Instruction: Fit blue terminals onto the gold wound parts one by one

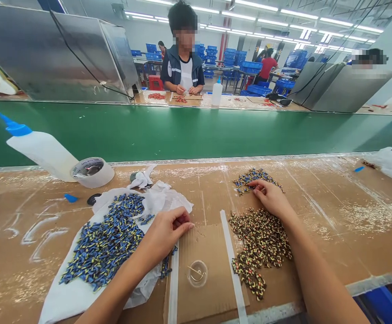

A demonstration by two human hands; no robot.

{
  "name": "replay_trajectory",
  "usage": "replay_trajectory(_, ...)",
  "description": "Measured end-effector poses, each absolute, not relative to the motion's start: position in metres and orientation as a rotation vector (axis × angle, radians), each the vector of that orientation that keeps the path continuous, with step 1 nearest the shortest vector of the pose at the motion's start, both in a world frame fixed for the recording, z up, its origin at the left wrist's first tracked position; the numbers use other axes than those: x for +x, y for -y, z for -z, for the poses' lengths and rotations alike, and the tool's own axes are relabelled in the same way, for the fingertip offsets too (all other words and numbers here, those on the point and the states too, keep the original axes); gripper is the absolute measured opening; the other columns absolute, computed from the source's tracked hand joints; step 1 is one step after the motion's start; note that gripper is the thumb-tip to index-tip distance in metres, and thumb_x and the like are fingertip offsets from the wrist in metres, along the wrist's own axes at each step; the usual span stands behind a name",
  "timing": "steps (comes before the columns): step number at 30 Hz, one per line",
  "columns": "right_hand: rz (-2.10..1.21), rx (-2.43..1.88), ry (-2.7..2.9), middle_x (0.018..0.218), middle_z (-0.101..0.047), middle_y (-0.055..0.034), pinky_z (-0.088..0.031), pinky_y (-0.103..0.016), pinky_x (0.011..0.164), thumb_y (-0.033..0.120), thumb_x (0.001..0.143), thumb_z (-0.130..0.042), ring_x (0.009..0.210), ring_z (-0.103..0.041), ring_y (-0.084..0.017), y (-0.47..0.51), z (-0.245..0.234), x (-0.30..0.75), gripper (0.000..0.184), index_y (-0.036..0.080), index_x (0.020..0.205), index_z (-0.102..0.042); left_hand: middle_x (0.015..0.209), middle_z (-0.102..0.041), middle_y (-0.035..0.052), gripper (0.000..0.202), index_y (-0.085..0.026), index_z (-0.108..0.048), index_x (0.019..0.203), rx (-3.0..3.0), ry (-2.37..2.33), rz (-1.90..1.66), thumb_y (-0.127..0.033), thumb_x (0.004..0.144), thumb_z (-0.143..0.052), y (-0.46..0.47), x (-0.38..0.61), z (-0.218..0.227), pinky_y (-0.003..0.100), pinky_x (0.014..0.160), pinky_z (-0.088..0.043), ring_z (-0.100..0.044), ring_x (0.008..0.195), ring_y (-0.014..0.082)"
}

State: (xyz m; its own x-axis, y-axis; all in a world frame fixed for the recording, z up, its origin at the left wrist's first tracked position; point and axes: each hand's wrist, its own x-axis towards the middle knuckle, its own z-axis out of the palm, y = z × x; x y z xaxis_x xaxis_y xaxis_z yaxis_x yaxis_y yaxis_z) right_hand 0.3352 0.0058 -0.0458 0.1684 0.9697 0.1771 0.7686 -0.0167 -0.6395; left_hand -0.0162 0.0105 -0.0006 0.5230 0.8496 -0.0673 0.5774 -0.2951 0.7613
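Observation:
My left hand (167, 231) is curled shut, pinching small dark red pieces between thumb and fingers, beside a heap of blue and yellow pieces (106, 240) on a white sheet (77, 294). My right hand (272, 198) reaches forward with its fingers bent onto a small mixed pile of blue and brown pieces (253, 177). Under its wrist lies a large pile of brown, red and cream pieces (259, 245). A cardboard pad (209, 258) with a small clear cup (197, 273) sits between my arms, edged by two white strips.
A glue bottle with a blue cap (40, 148) leans on a tape roll (92, 172) at the left. A green conveyor belt (196, 130) runs behind the bench. Across it a person (183, 58) works at another bench beside a bottle (217, 92). Blue crates stand further back.

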Motion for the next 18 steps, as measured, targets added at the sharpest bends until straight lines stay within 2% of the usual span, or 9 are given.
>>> replay_trajectory(4,-0.397,-1.815,1.714,0.075,-0.060,-0.0017,-0.042,-0.030,0.062,0.019,0.078,-0.055,0.062,-0.054,-0.017,-0.008,0.049,0.326,0.023,0.023,0.094,-0.071,0.067,-0.061,-0.0018,0.019,-0.019,-0.057,0.075,2.049,-1.188,-0.417,-0.034,0.085,-0.053,-0.012,-0.016,-0.001,0.023,0.059,-0.036,-0.054,0.064,0.0150)
replay_trajectory(10,-0.379,-1.795,1.745,0.076,-0.057,-0.0014,-0.043,-0.030,0.063,0.020,0.082,-0.055,0.063,-0.054,-0.018,-0.010,0.048,0.314,0.028,0.023,0.107,-0.067,0.070,-0.063,-0.0012,0.017,-0.020,-0.058,0.077,2.237,-1.395,-0.367,-0.034,0.086,-0.052,-0.023,-0.036,-0.013,0.026,0.063,-0.036,-0.056,0.067,0.0170)
replay_trajectory(18,-0.373,-1.774,1.797,0.078,-0.054,-0.0024,-0.043,-0.030,0.064,0.020,0.083,-0.056,0.068,-0.055,-0.019,-0.008,0.045,0.298,0.013,0.022,0.084,-0.069,0.089,-0.063,0.0039,0.015,-0.021,-0.058,0.084,2.387,-1.673,-0.307,-0.033,0.086,-0.050,-0.033,-0.059,-0.017,0.030,0.070,-0.038,-0.058,0.082,0.0225)
